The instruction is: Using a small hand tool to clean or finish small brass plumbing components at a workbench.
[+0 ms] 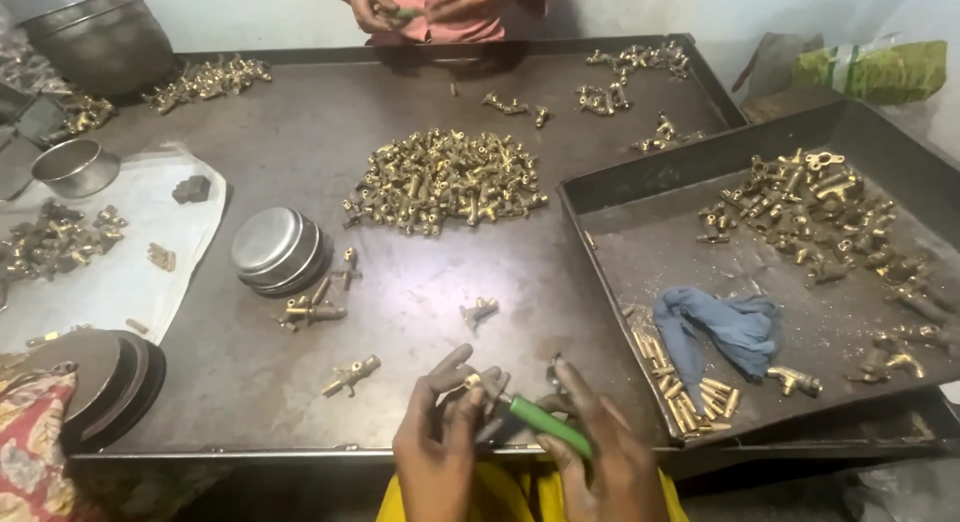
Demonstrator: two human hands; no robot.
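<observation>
My left hand (437, 432) pinches a small brass fitting (474, 382) at the near edge of a large dark metal tray (300, 122). My right hand (600, 452) grips a green-handled screwdriver (545, 424) whose tip meets that fitting. A big heap of brass fittings (445, 179) lies in the tray's middle. Loose fittings lie nearer me: one (352, 374), another (479, 310), and a small group (312, 308).
A second tray (640, 262) on the right holds more brass parts (800, 207), a blue cloth (725, 327) and short brass pins (690, 392). Stacked steel bowls (275, 249) sit left of centre. Another person's hands (420, 2) work at the far edge. Round lids (110, 382) lie left.
</observation>
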